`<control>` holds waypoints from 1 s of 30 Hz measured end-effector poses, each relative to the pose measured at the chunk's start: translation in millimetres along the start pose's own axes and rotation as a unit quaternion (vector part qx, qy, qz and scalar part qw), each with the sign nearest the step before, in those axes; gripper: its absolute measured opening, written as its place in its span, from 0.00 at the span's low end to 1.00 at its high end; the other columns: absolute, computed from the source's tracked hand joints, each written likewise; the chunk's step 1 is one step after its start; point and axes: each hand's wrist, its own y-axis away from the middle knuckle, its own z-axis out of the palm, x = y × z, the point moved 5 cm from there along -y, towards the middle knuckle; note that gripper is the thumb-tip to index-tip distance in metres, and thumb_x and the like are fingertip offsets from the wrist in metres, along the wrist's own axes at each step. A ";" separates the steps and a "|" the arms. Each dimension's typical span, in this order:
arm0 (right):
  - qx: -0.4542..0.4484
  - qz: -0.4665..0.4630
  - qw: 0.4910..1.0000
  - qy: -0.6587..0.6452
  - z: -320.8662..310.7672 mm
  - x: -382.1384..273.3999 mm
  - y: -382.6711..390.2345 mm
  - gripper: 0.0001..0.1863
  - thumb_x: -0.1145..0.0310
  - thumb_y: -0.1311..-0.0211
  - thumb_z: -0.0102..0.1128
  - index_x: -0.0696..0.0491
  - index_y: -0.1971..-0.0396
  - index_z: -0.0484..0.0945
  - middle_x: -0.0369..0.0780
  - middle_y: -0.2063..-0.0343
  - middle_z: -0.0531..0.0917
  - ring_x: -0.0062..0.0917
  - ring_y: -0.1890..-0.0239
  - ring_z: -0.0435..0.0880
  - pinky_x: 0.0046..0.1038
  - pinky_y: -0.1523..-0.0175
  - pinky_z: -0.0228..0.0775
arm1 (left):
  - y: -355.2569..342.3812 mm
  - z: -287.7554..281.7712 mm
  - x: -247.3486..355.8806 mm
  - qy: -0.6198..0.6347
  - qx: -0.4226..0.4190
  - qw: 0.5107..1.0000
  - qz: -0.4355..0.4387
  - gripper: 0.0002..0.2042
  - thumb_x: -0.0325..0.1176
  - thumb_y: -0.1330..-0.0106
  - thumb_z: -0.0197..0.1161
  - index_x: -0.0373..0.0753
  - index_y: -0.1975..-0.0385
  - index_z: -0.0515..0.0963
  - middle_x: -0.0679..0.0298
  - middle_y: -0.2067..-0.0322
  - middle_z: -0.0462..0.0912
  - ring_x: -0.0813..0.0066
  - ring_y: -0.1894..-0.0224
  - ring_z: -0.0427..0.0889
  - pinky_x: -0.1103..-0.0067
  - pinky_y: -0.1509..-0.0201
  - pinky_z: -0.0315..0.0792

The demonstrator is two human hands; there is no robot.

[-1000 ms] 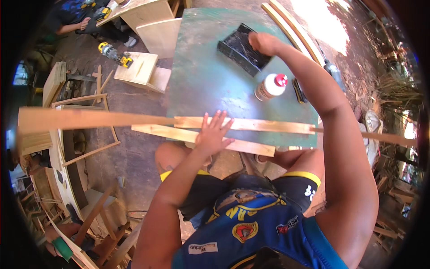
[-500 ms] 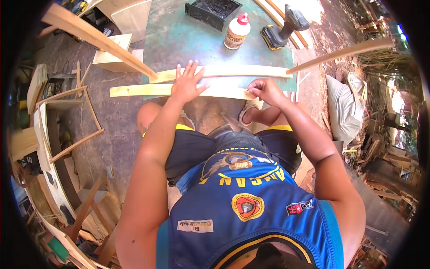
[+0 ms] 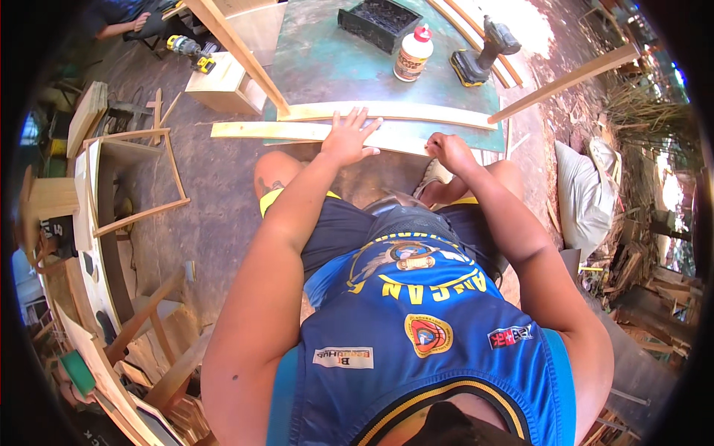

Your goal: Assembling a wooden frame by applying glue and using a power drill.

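Note:
My left hand lies flat with fingers spread across a loose pale wooden strip, its fingertips reaching a second strip just beyond. That second strip belongs to a wooden frame on the green tabletop. One frame leg rises at its left end and another leg at its right. At the right end of the loose strip, my right hand is closed in a pinch. What its fingers hold, if anything, is too small to make out.
On the tabletop stand a white glue bottle with a red cap, a black tray and a cordless drill. Another drill rests on a wooden box. A person's hand shows at upper left. A white sack lies right.
My view has shifted, so the scene sits farther right and a person and a second drill show more at upper left. Both hands stay at the loose strip in nearly the same poses.

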 end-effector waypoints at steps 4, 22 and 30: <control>0.009 0.000 1.000 0.018 -1.7 -0.7 1.1 0.09 0.65 0.41 0.54 0.55 0.70 0.77 0.49 0.75 0.81 0.45 0.69 0.80 0.40 0.63 0.71 | 0.8 2.2 -0.3 -0.017 -0.003 1.000 0.004 0.34 0.59 0.39 0.52 0.57 0.33 0.55 0.57 0.31 0.48 0.58 0.29 0.45 0.49 0.32 0.40; 0.005 -0.032 0.993 0.117 7.4 -6.1 -2.4 0.12 0.62 0.38 0.51 0.57 0.71 0.72 0.52 0.78 0.80 0.50 0.71 0.79 0.46 0.63 0.70 | -5.2 7.6 -3.4 -0.021 -0.004 1.000 0.005 0.33 0.60 0.39 0.51 0.56 0.35 0.58 0.55 0.32 0.49 0.58 0.29 0.45 0.49 0.32 0.40; 0.031 -0.009 0.991 0.128 16.2 -15.6 -8.0 0.13 0.60 0.43 0.56 0.56 0.74 0.74 0.52 0.78 0.80 0.48 0.71 0.80 0.46 0.63 0.70 | 10.0 8.6 -16.6 0.059 0.038 0.997 0.010 0.35 0.60 0.47 0.60 0.54 0.38 0.64 0.52 0.35 0.56 0.55 0.32 0.53 0.47 0.34 0.42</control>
